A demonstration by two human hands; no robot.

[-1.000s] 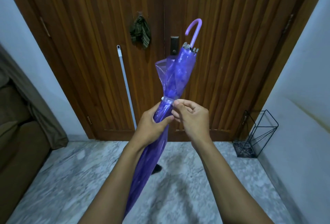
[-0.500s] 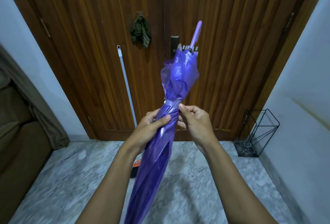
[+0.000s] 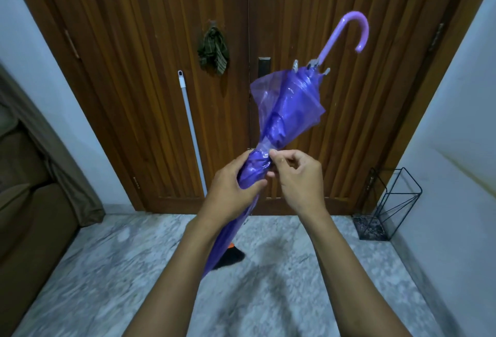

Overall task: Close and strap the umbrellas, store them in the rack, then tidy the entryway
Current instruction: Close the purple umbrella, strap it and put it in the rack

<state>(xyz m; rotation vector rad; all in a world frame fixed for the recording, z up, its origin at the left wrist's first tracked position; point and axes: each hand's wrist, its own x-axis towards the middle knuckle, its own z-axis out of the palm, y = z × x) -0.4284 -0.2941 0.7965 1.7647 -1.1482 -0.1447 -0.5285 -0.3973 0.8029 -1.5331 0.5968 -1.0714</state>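
A folded purple see-through umbrella (image 3: 288, 107) is held tip down, with its curved lilac handle (image 3: 349, 33) up and to the right. My left hand (image 3: 232, 189) is wrapped around the gathered canopy at mid length. My right hand (image 3: 296, 175) pinches the pale strap (image 3: 264, 147) that circles the canopy just above my left hand. The canopy flares loose above the strap. The umbrella's lower end runs down behind my left forearm. A black wire umbrella rack (image 3: 386, 205) stands on the floor by the right wall, with nothing visible in it.
A wooden double door (image 3: 161, 68) fills the back. A white broom handle (image 3: 192, 132) leans on it, its dark bristle head (image 3: 230, 256) on the marble floor (image 3: 107, 269). A green cloth (image 3: 213, 51) hangs on the door. A brown sofa (image 3: 29, 216) stands at left.
The umbrella has tilted to the right and turned, so its hooked handle now shows side-on. My right hand has shifted from beside the canopy to pinching the strap.
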